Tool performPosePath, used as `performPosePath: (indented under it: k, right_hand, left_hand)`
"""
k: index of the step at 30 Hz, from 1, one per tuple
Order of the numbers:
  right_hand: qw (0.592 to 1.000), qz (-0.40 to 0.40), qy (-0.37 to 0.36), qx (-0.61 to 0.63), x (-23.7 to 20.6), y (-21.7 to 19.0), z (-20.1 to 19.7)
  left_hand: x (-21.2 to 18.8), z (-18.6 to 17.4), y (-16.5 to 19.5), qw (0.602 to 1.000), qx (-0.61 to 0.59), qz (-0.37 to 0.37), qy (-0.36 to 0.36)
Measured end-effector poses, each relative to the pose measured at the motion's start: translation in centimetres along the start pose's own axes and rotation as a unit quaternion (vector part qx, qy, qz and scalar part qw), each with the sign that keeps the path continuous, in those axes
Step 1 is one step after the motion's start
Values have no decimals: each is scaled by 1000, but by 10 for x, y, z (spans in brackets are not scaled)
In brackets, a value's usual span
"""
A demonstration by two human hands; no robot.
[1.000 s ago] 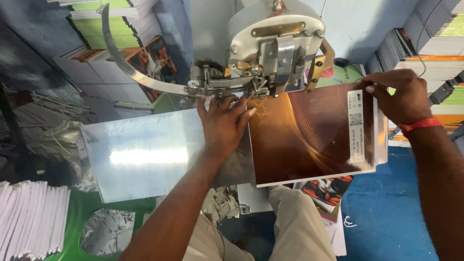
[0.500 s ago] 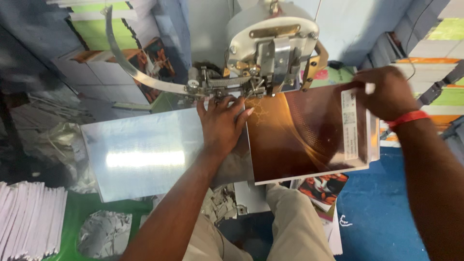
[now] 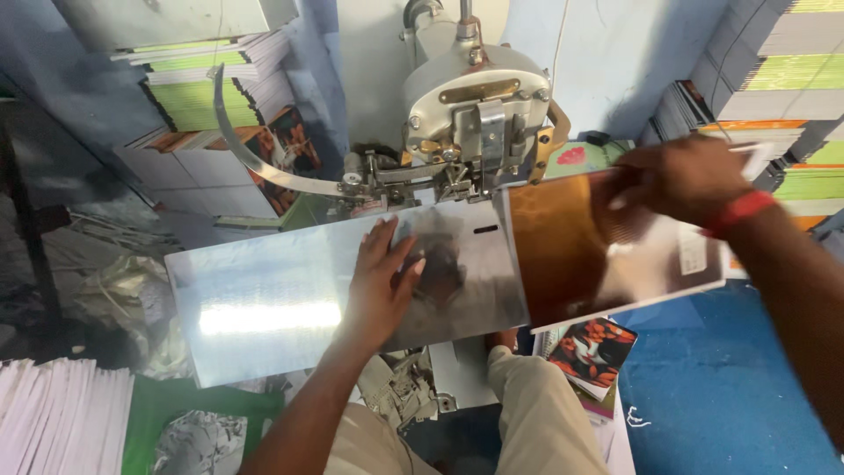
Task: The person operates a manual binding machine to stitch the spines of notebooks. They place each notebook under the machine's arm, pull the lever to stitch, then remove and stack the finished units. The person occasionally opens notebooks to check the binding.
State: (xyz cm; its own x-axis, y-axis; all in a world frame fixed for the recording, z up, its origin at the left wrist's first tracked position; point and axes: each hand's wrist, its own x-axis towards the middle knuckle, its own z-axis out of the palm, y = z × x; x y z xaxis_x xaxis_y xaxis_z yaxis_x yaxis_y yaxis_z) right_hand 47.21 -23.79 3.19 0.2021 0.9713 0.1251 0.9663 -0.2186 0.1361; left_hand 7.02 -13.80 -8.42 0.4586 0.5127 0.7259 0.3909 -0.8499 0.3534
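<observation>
head view, looking down at a stitching machine (image 3: 479,132) with a shiny metal tabletop (image 3: 264,299) in front of it.

left hand (image 3: 382,277): lies flat, palm down, on the metal tabletop just below the machine head. fingers spread and released, grasping nothing; fingertips point up toward the machine.

right hand (image 3: 681,180): at the far right, wearing a red wristband (image 3: 743,211). fingers clenched on the upper right edge of a brown-covered booklet (image 3: 598,251). hand and booklet are motion-blurred, so the exact grip is hard to read.

booklet: held off the right end of the tabletop, tilted, left edge just beside the tabletop's right end and below the right side of the machine head. glossy cover, white strip near its right edge.

surroundings: a curved metal strip (image 3: 264,163) arcs from the upper left into the machine. stacks of booklets with green and white edges (image 3: 211,88) at the back left, more stacks (image 3: 782,79) at the back right. white paper pile (image 3: 57,413) at the lower left. a booklet with an orange floral cover (image 3: 589,347) lies below the held one, over the blue floor (image 3: 730,396). the person's khaki trousers (image 3: 536,422) show at the bottom.
</observation>
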Motion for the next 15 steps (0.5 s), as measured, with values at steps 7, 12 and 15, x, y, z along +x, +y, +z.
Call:
performPosePath:
  k: [7,12,15]
  right_hand:
    - [974,22,154,163,-114,47,-18]
    - [905,134,189,356,-165,33,-28]
    - [768,263,95,576,-180,8,-23]
  left_hand:
    - [-12,-3,11,970,-167,-175,-8]
    - [-11,-11,54,888,-403,-222,-19]
    - [-12,-31,94,821,-472,-304,-103]
